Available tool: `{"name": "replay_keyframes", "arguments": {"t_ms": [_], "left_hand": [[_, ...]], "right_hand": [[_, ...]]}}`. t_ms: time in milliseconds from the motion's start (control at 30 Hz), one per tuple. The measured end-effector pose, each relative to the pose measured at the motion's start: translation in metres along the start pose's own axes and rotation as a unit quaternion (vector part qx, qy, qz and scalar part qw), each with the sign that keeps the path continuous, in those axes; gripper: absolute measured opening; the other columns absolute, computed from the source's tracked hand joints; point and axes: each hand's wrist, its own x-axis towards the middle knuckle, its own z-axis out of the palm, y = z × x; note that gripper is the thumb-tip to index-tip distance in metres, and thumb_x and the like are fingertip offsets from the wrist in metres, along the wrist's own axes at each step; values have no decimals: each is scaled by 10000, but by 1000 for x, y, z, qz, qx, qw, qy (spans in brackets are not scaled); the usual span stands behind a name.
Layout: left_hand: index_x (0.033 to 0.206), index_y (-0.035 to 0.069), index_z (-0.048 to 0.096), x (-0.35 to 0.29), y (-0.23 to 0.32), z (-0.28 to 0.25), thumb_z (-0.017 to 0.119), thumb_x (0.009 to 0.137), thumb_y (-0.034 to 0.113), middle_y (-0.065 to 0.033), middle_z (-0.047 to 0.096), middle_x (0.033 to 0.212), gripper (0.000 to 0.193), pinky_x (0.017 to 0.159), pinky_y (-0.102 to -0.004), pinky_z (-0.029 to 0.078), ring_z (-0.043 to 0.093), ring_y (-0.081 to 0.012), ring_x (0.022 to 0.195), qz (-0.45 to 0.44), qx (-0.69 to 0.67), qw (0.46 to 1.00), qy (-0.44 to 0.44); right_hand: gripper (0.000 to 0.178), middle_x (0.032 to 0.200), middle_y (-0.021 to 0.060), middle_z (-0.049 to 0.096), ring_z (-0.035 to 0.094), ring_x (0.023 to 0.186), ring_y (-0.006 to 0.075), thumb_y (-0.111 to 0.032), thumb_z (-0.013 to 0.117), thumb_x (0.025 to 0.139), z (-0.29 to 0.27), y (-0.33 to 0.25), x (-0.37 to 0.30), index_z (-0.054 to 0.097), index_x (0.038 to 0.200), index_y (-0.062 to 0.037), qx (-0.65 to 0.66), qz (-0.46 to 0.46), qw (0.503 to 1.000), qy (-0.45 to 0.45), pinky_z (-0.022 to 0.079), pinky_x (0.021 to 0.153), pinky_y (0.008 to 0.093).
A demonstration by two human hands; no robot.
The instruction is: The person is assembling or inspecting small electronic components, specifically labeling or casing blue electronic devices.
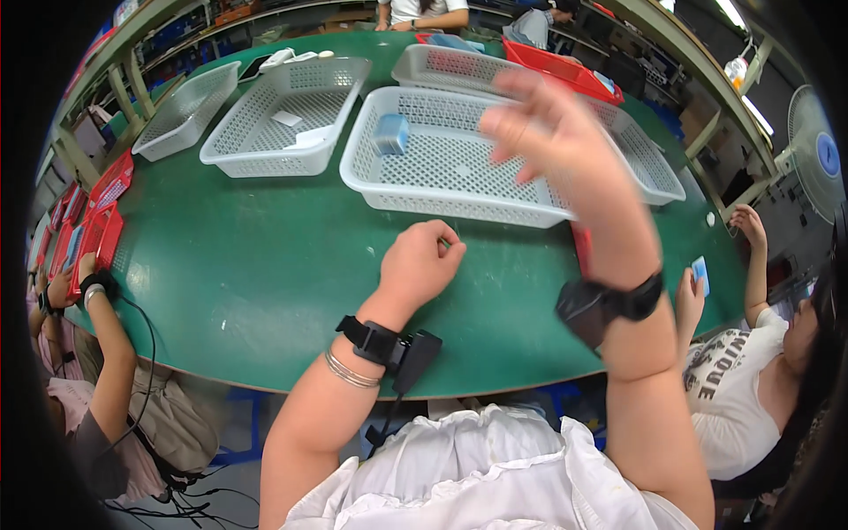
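My left hand is just above or on the green table, its fingers curled in; whatever they hold, if anything, is hidden. My right hand is raised over the right part of a white perforated basket, blurred by motion, with its fingers apart and nothing seen in them. Inside that basket, at its left end, stands a small stack of light-blue cards or packets. My right forearm covers the basket's right end and part of a red object beside it.
More white baskets stand at the left, centre left and far side; the centre-left one holds white pieces. A red basket sits at the back. Co-workers sit left and right, the right one holding a blue-and-white card. A fan stands right.
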Motion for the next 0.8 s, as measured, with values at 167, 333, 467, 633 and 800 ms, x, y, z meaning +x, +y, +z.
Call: {"name": "replay_keyframes", "arguments": {"t_ms": [167, 333, 467, 633, 800], "left_hand": [[935, 73, 692, -7, 4, 14, 701, 830, 242, -82, 666, 770, 199, 644, -414, 519, 664, -290, 733, 38, 7, 999, -29], [961, 87, 705, -5, -4, 15, 718, 809, 257, -101, 679, 834, 229, 675, -427, 523, 664, -306, 778, 92, 96, 988, -75], [953, 67, 713, -2, 6, 0, 766, 796, 253, -102, 673, 823, 249, 674, -385, 510, 657, -265, 773, 86, 109, 986, -92], [859, 90, 705, 2, -7, 6, 722, 788, 275, -139, 655, 823, 199, 690, -476, 507, 641, -359, 801, 148, 129, 977, -81], [787, 82, 711, -9, -7, 8, 735, 730, 230, -139, 670, 817, 161, 702, -463, 520, 658, -358, 797, 106, 128, 982, -85]], "right_hand": [[482, 1119, 66, 607, 636, 804, 93, -145, 694, 891, 50, 124, -52, 518, 1311, 12, 115, 49, 990, -60, 511, 676, 242], [378, 1117, 49, 621, 634, 837, 75, -70, 616, 953, 63, 172, -66, 498, 1304, 6, 164, 106, 974, -111, 496, 691, 217], [294, 1075, 59, 645, 641, 835, 90, -68, 603, 940, 60, 173, -63, 561, 1220, 12, 263, 145, 946, -123, 514, 680, 235], [220, 1081, 89, 662, 659, 993, 158, -52, 572, 974, 65, 185, -62, 571, 1182, 18, 272, 100, 942, -169, 535, 856, 278], [182, 1038, 52, 644, 620, 895, 84, -7, 543, 979, 68, 171, -77, 564, 1159, 19, 233, 124, 953, -145, 506, 782, 221]]}}
